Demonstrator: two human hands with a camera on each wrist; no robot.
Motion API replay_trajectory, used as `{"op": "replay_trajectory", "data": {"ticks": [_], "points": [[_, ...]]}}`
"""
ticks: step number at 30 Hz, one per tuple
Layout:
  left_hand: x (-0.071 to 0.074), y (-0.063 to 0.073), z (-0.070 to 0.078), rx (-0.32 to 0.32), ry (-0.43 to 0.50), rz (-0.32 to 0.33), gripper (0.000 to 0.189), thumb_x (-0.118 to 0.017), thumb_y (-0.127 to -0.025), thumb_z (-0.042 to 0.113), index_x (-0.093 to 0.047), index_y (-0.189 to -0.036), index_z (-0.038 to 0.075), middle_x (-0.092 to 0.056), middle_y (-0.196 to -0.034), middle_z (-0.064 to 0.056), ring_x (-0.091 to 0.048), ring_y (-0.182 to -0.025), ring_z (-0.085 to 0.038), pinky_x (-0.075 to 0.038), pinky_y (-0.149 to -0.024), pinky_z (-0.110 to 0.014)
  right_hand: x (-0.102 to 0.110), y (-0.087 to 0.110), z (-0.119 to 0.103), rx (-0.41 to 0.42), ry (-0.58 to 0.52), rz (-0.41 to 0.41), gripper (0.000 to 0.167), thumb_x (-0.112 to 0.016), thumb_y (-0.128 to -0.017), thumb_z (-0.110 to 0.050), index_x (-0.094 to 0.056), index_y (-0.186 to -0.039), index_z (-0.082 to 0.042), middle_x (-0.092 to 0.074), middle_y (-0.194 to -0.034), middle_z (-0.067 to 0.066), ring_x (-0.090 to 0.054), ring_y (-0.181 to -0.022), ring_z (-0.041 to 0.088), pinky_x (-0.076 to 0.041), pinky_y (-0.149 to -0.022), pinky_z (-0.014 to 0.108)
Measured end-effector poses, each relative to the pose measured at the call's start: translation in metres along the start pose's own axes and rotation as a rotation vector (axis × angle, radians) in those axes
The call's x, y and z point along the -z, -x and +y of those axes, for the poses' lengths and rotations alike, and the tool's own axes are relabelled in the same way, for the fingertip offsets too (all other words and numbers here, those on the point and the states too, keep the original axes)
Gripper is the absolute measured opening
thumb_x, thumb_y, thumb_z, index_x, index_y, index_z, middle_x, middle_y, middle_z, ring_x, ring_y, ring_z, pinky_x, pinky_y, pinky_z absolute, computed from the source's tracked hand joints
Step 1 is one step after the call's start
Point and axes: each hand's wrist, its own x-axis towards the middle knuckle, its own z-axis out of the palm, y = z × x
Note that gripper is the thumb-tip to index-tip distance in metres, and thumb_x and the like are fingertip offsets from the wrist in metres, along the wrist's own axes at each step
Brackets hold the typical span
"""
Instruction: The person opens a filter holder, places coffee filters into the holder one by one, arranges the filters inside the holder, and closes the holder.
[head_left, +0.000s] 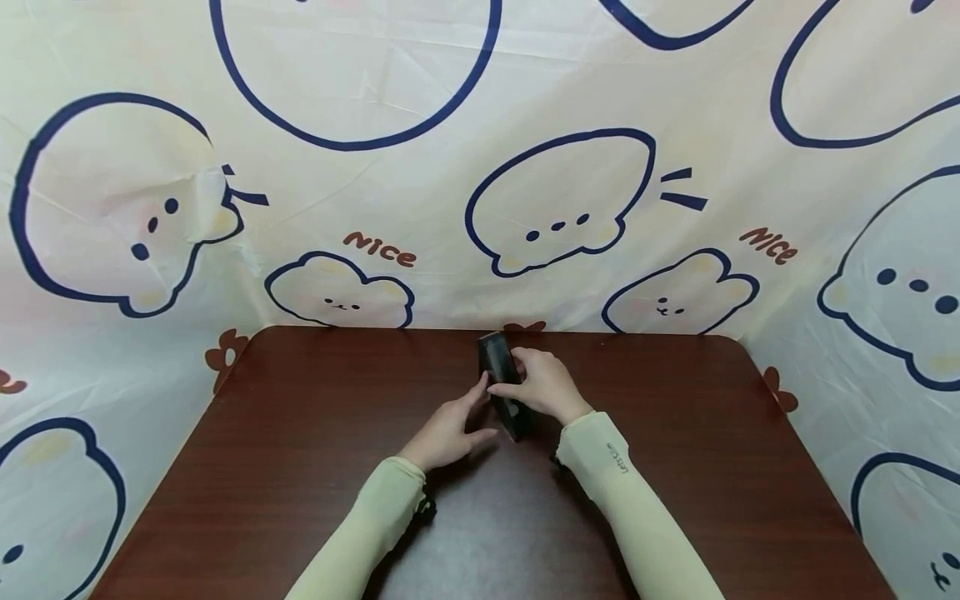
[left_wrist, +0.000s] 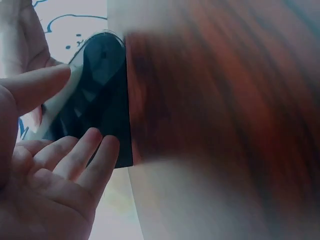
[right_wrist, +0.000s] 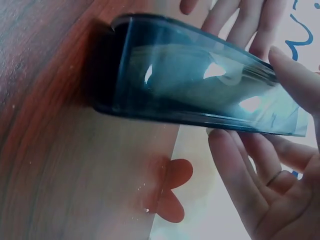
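A dark, glossy, see-through plastic box [head_left: 497, 367] with rounded edges stands on the table, a little beyond its middle. My right hand [head_left: 549, 385] grips it from the right. In the right wrist view the thumb of this hand [right_wrist: 280, 180] is on one side of the box [right_wrist: 172, 82] and the fingers are on the other. On the left, my left hand [head_left: 448, 427] touches the box with its fingertips, thumb held apart. In the left wrist view the left hand's fingers [left_wrist: 102, 165] lie extended against the flat dark side.
The brown wooden table [head_left: 360, 375] has rounded far corners. A pale cloth [head_left: 420, 192] with blue cartoon outlines hangs behind it and along both sides. Light sleeves [head_left: 367, 521] cover both forearms.
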Motion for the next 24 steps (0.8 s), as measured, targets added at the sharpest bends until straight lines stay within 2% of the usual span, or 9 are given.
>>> {"op": "replay_trajectory", "data": {"ticks": [4, 11, 16, 24], "points": [[-0.004, -0.004, 0.004, -0.011, 0.053, -0.021, 0.093, -0.073, -0.099, 0.025, -0.011, -0.167, 0.015, -0.052, -0.154, -0.017, -0.055, -0.139, -0.029, -0.043, -0.114, -0.051, 0.003, 0.002, 0.002, -0.051, -0.030, -0.016, 0.056, -0.085, -0.085, -0.044, -0.065, -0.123, -0.007, -0.069, -0.089, 0.007, -0.062, -0.073, 0.015, -0.052, -0.067, 0.032], [-0.007, -0.010, 0.009, 0.014, 0.089, -0.057, 0.096, -0.073, -0.098, 0.035, -0.009, -0.167, 0.018, -0.051, -0.155, -0.016, -0.051, -0.143, -0.029, -0.041, -0.115, -0.052, 0.005, 0.006, 0.004, -0.133, -0.075, -0.021, 0.050, -0.086, -0.084, -0.045, -0.068, -0.109, -0.005, -0.062, -0.075, 0.007, -0.058, -0.064, 0.017, -0.048, -0.060, 0.028], [-0.007, -0.012, 0.010, 0.022, 0.102, -0.046, 0.093, -0.071, -0.099, 0.039, -0.011, -0.167, 0.020, -0.052, -0.154, -0.016, -0.053, -0.142, -0.028, -0.041, -0.115, -0.053, 0.005, 0.007, 0.002, -0.141, -0.067, -0.006, 0.048, -0.085, -0.085, -0.046, -0.072, -0.104, -0.004, -0.060, -0.067, 0.005, -0.058, -0.060, 0.016, -0.047, -0.058, 0.028], [-0.007, -0.012, 0.009, 0.010, 0.107, -0.039, 0.088, -0.069, -0.101, 0.031, -0.011, -0.167, 0.023, -0.054, -0.152, -0.017, -0.056, -0.139, -0.030, -0.045, -0.112, -0.053, 0.005, 0.009, -0.002, -0.161, -0.067, 0.018, 0.048, -0.085, -0.084, -0.047, -0.074, -0.097, -0.002, -0.059, -0.063, 0.004, -0.058, -0.057, 0.015, -0.046, -0.056, 0.026]]}}
